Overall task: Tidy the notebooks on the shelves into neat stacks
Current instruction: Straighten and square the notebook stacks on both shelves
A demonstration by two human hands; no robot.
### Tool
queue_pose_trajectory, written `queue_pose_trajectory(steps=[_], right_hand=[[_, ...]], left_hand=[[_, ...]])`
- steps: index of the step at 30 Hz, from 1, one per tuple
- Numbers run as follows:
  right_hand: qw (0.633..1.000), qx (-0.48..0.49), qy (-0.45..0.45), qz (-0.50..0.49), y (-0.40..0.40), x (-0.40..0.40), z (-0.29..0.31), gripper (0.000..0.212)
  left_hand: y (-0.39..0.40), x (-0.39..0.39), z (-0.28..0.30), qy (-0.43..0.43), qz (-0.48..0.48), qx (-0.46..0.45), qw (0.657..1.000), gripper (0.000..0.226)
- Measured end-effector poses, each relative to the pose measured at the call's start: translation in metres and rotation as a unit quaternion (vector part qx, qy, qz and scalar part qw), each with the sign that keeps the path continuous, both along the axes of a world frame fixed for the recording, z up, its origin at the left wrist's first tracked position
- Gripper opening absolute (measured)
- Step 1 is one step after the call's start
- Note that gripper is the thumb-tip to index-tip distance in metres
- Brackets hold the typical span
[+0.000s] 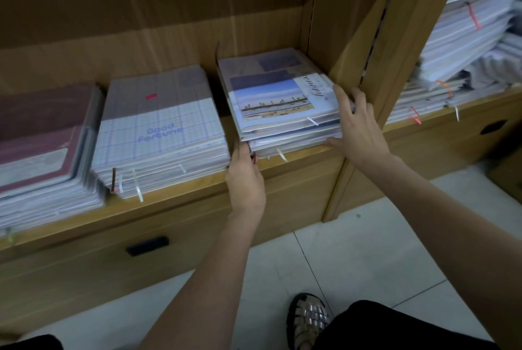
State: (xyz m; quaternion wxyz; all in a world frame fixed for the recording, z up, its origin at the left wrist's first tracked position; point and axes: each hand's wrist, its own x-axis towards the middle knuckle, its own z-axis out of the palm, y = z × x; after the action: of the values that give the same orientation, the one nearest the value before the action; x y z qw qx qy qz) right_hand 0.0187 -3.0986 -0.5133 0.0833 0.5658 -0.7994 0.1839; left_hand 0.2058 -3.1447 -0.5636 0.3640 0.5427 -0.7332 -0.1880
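The wooden shelf (180, 208) held three stacks of notebooks side by side along its front edge. The dark red stack (42, 146) sat at the left end, partly cut off by the picture. The checked stack (161, 129), with "Good Fortune" on its top cover, sat in the middle. The seaside stack (279, 104), with a beach picture on top, sat at the right end, close to the shelf's upright side wall (336, 39). Its top notebooks were turned a little and did not line up with the ones under them. The left hand (245, 177) pressed against the front left corner of the seaside stack, with its fingers slipped down the stack's left side. The right hand (356, 126) held the front right corner, with spread fingers bent over the right side and the thumb along the front edge. In the next shelf section to the right lay a messy pile (463, 50) of more notebooks, leaning and slipping. One sandal (309, 321) showed on the tiled floor (367, 259).
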Motion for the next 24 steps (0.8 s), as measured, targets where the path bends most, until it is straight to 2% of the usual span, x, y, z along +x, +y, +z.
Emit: queue_pose_trajectory(steps=[6,10,13,24], right_hand=[[0.983,-0.020,-0.185,-0.004,0.003,-0.005,-0.008,0.097],[0.965,-0.018,-0.260,-0.003,0.004,-0.007,-0.006,0.095],[0.959,-0.016,-0.281,0.007,0.004,-0.009,-0.003,0.093],[0.965,-0.026,-0.259,-0.021,0.002,-0.011,-0.007,0.090]], left_hand=[[-0.001,0.006,0.002,0.019,-0.005,0.037,0.999,0.028],[-0.006,0.009,0.006,0.059,-0.016,0.078,0.995,0.043],[-0.005,0.008,0.005,0.052,-0.008,0.078,0.996,0.041],[0.004,-0.002,0.014,-0.022,0.023,0.068,0.997,0.032]])
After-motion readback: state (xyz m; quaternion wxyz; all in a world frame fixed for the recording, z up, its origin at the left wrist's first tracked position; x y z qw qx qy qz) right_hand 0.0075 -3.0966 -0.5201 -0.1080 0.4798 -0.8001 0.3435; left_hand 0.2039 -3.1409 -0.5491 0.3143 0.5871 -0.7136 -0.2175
